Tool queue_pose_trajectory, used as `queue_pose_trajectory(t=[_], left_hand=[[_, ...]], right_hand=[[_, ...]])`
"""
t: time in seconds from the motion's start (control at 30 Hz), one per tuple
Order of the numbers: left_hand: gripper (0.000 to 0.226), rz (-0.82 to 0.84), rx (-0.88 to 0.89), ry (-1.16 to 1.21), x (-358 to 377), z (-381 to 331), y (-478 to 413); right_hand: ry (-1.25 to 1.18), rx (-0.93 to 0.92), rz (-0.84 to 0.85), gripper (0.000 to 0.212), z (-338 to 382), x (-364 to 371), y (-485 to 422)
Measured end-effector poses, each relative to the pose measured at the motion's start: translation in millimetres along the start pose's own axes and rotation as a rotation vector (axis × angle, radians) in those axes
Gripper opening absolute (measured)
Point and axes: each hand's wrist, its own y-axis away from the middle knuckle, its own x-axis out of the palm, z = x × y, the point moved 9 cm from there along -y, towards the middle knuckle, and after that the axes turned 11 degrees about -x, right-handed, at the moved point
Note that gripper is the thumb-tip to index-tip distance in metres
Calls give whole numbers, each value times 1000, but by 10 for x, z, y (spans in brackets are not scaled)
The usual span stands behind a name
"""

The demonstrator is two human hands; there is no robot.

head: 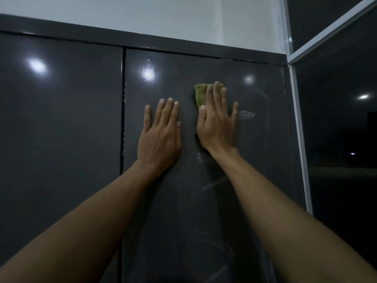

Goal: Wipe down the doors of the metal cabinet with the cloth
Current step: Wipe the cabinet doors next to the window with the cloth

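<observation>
Your right hand is flat on the right door of the dark metal cabinet, pressing a green cloth under the fingers; the cloth's top-left corner shows. Your left hand is flat and bare just beside it, same door. Smear arcs run right of and below the cloth. Left door shows glare spots. Dark window at right.
</observation>
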Motion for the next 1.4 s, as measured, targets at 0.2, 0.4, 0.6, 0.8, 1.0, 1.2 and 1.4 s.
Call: queue_pose_trajectory(t=[0.2, 0.4, 0.6, 0.8, 1.0, 1.2, 1.4], left_hand=[[50, 13, 24, -1, -7, -53, 20], [50, 24, 39, 0, 1, -41, 115], [52, 67, 70, -10, 30, -64, 341], [52, 48, 76, -16, 46, -41, 433], [51, 37, 69, -38, 53, -61, 457], [51, 49, 60, -45, 58, -61, 481], [51, 57, 63, -39, 66, -84, 555]], right_hand=[[15, -113, 53, 56, 300, 85, 243], [-6, -18, 33, 54, 101, 32, 154], [-27, 61, 37, 55, 335, 111, 590], [-19, 56, 71, 55, 35, 35, 466], [-6, 108, 53, 58, 233, 101, 846], [22, -27, 97, 56, 65, 41, 650], [27, 80, 93, 58, 168, 87, 1094]])
